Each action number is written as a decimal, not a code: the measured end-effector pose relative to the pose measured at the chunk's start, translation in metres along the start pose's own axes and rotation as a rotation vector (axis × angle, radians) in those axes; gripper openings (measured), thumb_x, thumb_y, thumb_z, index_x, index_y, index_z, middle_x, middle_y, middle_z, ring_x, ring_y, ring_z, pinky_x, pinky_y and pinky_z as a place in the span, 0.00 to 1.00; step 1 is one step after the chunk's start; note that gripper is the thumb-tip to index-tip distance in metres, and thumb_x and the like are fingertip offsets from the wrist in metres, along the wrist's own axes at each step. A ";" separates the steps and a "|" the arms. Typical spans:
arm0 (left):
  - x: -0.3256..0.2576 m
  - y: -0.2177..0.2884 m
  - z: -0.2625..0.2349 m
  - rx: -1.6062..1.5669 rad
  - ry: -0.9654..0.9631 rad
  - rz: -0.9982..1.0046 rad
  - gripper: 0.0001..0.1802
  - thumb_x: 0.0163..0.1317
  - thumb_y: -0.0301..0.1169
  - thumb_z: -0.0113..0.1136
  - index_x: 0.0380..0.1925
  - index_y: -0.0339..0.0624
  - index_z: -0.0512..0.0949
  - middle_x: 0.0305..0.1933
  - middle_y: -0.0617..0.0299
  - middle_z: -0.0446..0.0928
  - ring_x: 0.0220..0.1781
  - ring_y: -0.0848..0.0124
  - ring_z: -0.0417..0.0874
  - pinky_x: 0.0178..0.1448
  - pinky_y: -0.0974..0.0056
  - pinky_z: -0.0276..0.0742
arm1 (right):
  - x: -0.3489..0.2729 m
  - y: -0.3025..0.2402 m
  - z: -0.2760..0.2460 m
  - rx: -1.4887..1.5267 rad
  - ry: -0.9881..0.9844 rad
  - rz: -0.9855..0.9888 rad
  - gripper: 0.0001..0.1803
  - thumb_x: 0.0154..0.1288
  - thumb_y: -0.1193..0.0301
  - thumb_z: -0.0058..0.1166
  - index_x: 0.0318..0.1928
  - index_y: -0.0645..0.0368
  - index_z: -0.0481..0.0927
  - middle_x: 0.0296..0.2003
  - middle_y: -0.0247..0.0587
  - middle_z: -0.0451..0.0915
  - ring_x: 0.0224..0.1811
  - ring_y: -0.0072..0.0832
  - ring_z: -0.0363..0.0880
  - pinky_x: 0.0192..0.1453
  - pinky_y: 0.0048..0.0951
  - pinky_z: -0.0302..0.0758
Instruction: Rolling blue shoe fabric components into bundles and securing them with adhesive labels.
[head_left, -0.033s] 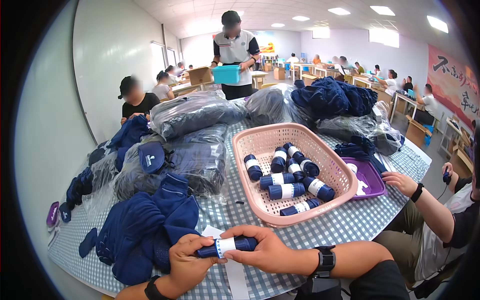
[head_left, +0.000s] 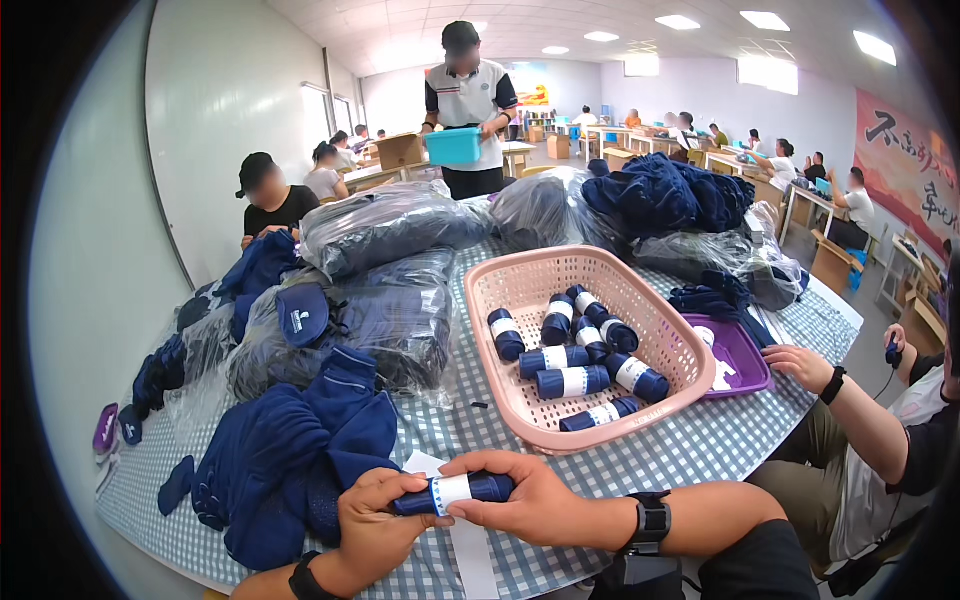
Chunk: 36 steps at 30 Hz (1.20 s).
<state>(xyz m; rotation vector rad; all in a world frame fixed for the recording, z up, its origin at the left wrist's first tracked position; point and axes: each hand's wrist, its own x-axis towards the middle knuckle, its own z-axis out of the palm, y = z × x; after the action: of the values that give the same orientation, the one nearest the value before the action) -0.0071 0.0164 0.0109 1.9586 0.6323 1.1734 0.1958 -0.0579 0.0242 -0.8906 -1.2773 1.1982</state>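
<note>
Between my two hands, above the near edge of the table, is a navy cloth roll (head_left: 452,488) wrapped in a white paper band. My left hand (head_left: 378,515) grips its left end, and my right hand (head_left: 535,500) closes over its right end with the thumb on the band. White paper strips (head_left: 472,555) lie on the table under the roll. A loose heap of navy garments (head_left: 270,460) spreads just left of my hands. Beyond them stands a pink perforated basket (head_left: 490,405), holding several banded navy rolls (head_left: 573,381).
Plastic-wrapped navy bundles (head_left: 390,225) pile across the far side of the checkered table (head_left: 430,425). A purple tray (head_left: 735,378) sits right of the basket, touched by a seated person's hand (head_left: 800,368). Opposite me, another person (head_left: 475,100) stands holding a turquoise box (head_left: 454,146).
</note>
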 end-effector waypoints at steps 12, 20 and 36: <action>0.002 -0.005 -0.008 -0.257 -0.201 0.018 0.25 0.50 0.16 0.75 0.50 0.31 0.81 0.52 0.52 0.74 0.51 0.68 0.80 0.55 0.66 0.79 | 0.005 0.006 -0.007 0.059 -0.002 0.012 0.19 0.61 0.75 0.70 0.52 0.63 0.84 0.42 0.35 0.84 0.41 0.16 0.79 0.46 0.18 0.77; -0.001 -0.002 -0.009 -0.183 -0.201 0.051 0.23 0.52 0.15 0.71 0.50 0.30 0.81 0.49 0.52 0.75 0.49 0.71 0.80 0.53 0.70 0.78 | 0.007 0.003 -0.013 0.057 -0.028 0.116 0.21 0.61 0.78 0.68 0.56 0.63 0.81 0.47 0.37 0.83 0.46 0.17 0.80 0.49 0.19 0.78; -0.008 -0.006 -0.007 -0.238 -0.108 -0.059 0.21 0.52 0.16 0.74 0.49 0.34 0.84 0.41 0.58 0.77 0.38 0.78 0.78 0.38 0.75 0.75 | 0.008 -0.003 -0.009 0.050 -0.077 0.062 0.19 0.61 0.77 0.68 0.53 0.62 0.83 0.45 0.34 0.81 0.43 0.15 0.78 0.47 0.18 0.77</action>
<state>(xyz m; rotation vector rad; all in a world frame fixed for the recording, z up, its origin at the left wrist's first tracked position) -0.0173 0.0167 0.0046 1.7768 0.4684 1.0477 0.2044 -0.0498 0.0271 -0.8597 -1.2833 1.3194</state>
